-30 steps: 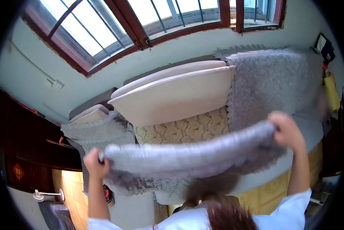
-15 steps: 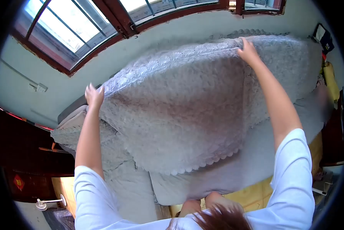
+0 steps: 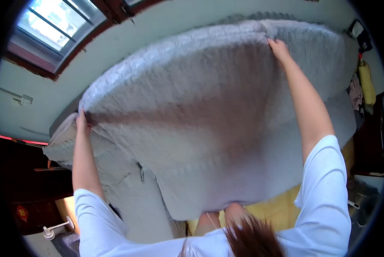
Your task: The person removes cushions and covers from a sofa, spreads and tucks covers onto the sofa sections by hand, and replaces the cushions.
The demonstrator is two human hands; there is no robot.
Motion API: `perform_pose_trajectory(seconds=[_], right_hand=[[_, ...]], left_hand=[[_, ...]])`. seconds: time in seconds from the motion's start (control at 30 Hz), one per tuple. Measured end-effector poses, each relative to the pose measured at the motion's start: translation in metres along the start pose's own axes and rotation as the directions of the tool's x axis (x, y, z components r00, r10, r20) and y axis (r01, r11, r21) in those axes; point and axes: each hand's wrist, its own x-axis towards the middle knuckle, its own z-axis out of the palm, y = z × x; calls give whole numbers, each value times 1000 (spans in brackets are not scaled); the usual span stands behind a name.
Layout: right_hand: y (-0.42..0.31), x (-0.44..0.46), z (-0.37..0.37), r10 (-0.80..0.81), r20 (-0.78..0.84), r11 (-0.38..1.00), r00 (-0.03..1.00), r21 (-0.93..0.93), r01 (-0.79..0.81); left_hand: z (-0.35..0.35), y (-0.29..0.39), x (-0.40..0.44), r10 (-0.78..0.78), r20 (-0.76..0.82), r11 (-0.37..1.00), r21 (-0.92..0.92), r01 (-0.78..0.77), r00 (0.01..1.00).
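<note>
A pale grey quilted sofa cover [image 3: 192, 85] with a lacy, shiny border is stretched between my hands and billows up along the wall. My left hand [image 3: 82, 121] grips its edge at the left, low by the sofa's left end. At the upper right, my right hand [image 3: 279, 48] pinches the border, its fingers partly hidden by the fabric. Below the cover is the grey seat of a sofa [image 3: 128, 201], whose left part shows wrinkled cloth. The cover's lower edge is blurred over the seat.
A barred window [image 3: 59, 30] in a dark red frame is at the upper left. A wall socket [image 3: 26, 100] sits beneath it. Yellow cloth [image 3: 366, 83] hangs at the right. Dark wooden furniture [image 3: 33, 171] stands at the left, beside a white stand [image 3: 49, 232].
My left hand has moved outward and down, its fingers now closed on the cover. The cover is spread wider and billows higher, its scalloped lower edge lifted. The view has shifted slightly.
</note>
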Motion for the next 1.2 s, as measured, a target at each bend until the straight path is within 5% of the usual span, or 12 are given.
perform_pose_trajectory(seconds=[0.1,0.23,0.47,0.5,0.57,0.63,0.77,0.83,0.87,0.9,1.03,1.2], right_hand=[[-5,8,-7,-63,-141,998,988,-29,60],[-16,53,-47,-251,-169,940,953,-277,199],[-27,55,-19,-424,-399,769,813,-632,91],[-25,52,-1,-535,-489,749,689,-651,119],[-84,-42,-3,-706,-13,577,708,-590,565],[-96,-98,15,-862,483,-327,153,-762,558],[-90,-193,68,-874,482,-36,59,-185,982],[-70,-217,78,-232,937,300,262,-187,935],[-36,-215,84,-172,875,491,451,-321,810],[13,-208,83,-68,786,652,614,-431,624],[155,-201,20,312,534,585,786,-759,284],[276,-261,-60,478,444,691,758,-722,-13]], left_hand=[[-29,-8,45,171,140,985,-33,-168,975],[-7,58,5,379,-93,924,-19,-382,921],[5,32,30,126,87,949,279,-145,988],[38,26,2,374,-297,811,565,-154,879],[43,27,-63,751,-140,467,804,-369,645],[54,23,-119,951,259,-72,715,-696,168],[94,-26,-207,764,603,-254,608,-753,229],[105,-93,-220,587,734,-247,564,-788,341],[106,-146,-227,395,753,-114,609,-785,527],[105,-158,-253,-138,704,67,709,-702,697],[43,-383,-308,-688,613,198,674,-711,389],[-106,-491,-456,-668,477,649,749,134,572]])
